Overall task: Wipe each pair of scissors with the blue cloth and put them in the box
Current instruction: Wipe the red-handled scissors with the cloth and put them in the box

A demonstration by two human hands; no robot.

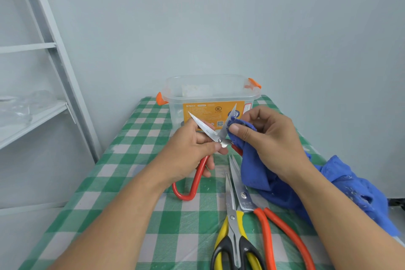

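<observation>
In the middle of the frame, the person's left hand point(188, 151) is gripping a pair of red-handled steel scissors point(210, 131), its fingers curled round the handle shank just below the pivot. The scissors are being held off the table with their two blades spread in a V that is pointing up toward the box. One red handle loop is hanging down below the hand, close to the tablecloth.

The right hand point(274, 138) is pinching a crumpled blue cloth point(256, 173) between thumb and curled fingers, pressing a fold of it against the right-hand blade. The rest of the cloth is trailing down under the wrist and lying bunched along the right edge of the table.

Just behind the hands, a clear plastic box point(175, 112) with orange side latches and an orange label is standing open at the far end of the table. Something pale is showing through its wall, too blurred to name.

In the lower right of the frame, two more pairs are lying side by side on the green-and-white checked tablecloth point(131, 182), blades pointing away from the person: yellow-and-black-handled scissors point(232, 217), and just to their right, long orange-handled scissors point(266, 237), whose blade tip is reaching up beside the cloth.

A white metal shelf frame point(50, 55) is standing at the left of the frame.
</observation>
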